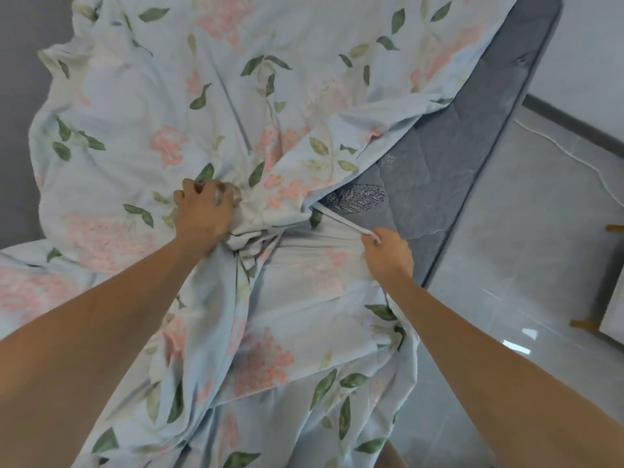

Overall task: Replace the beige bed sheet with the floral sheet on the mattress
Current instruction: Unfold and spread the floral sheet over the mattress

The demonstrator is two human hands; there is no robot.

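Observation:
The floral sheet (209, 96), pale blue with pink flowers and green leaves, lies crumpled over most of the grey quilted mattress (439, 170). My left hand (202, 211) grips a bunched fold of the sheet near the middle. My right hand (388, 255) pinches the sheet's hem, which is pulled taut toward the bunch. A strip of bare mattress shows along the right side. No beige sheet is in view.
Glossy pale tiled floor (506, 298) runs along the right of the mattress. A wooden-legged piece of furniture (604, 319) stands at the right edge. A grey wall (20, 96) is on the far left, a light wall with dark skirting at upper right.

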